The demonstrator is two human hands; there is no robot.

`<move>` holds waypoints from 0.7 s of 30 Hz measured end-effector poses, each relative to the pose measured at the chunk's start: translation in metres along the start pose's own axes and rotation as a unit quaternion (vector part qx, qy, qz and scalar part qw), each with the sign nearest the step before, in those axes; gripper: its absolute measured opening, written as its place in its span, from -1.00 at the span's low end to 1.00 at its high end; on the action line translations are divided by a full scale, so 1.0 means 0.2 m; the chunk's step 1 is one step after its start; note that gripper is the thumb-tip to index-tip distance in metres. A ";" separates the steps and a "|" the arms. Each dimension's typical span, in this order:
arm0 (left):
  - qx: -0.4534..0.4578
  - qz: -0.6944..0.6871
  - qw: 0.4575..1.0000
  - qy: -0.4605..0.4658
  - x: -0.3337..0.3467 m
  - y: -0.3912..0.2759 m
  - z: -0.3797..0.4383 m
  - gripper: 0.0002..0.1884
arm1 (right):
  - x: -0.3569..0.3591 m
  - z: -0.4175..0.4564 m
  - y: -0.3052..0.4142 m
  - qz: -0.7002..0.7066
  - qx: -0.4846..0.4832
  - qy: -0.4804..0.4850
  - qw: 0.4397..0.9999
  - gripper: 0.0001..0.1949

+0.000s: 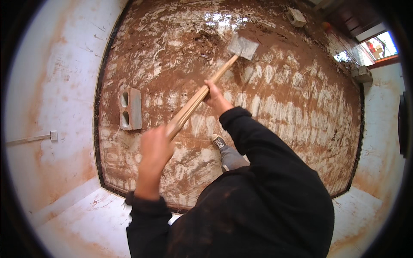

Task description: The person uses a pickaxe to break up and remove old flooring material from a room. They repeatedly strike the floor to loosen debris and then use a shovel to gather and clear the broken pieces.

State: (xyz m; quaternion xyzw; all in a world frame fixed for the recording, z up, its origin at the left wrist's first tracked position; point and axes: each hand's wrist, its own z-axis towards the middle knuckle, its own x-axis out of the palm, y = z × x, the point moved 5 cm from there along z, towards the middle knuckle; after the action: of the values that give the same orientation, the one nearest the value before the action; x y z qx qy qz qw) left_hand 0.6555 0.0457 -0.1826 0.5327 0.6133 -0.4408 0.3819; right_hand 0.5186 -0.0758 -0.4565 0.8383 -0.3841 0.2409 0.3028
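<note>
Both my hands hold the wooden handle of a flat-bladed shovel. My left hand, blurred, grips the handle near its rear end. Farther along the shaft, my right hand is closed around its middle. The square grey metal blade is out ahead of me, over the muddy floor; whether it touches the floor I cannot tell. Reddish-brown mud covers much of the floor, with pale scraped streaks showing through. Thicker wet mud lies around and left of the blade.
A hollow concrete block stands left of the handle. Another block is at the far right, and a third sits by the right wall. Mud-stained white walls enclose the room. A bright opening shows at upper right.
</note>
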 end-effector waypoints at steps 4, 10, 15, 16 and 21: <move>-0.005 0.030 0.999 -0.037 -0.27 0.26 -0.49 -0.83 | -0.20 0.02 -0.13 0.051 0.019 -0.061 0.997 -0.72; -0.166 0.077 0.981 -0.069 -0.40 0.66 -1.32 -0.87 | -0.33 -0.36 -1.14 0.001 0.197 -0.053 0.979 -0.87; -0.286 0.119 0.950 -0.026 -0.57 0.80 -2.10 -0.81 | -0.30 -1.13 -1.86 -0.148 0.412 -0.048 0.898 -0.79; -0.308 0.128 0.942 -0.028 -0.57 0.81 -2.24 -0.82 | -0.32 -1.24 -2.00 -0.164 0.443 -0.061 0.879 -0.79; -0.446 0.138 0.881 0.074 -0.44 0.89 -2.96 -0.86 | -0.41 -1.78 -2.43 -0.274 0.532 -0.022 0.801 -0.78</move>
State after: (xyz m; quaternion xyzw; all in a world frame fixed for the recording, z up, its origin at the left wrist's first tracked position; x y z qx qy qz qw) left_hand 0.8442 0.5868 0.0655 0.4162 0.6919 -0.0231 0.5895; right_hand 0.7927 0.4647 -0.4164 0.9430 0.0435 0.2957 -0.1462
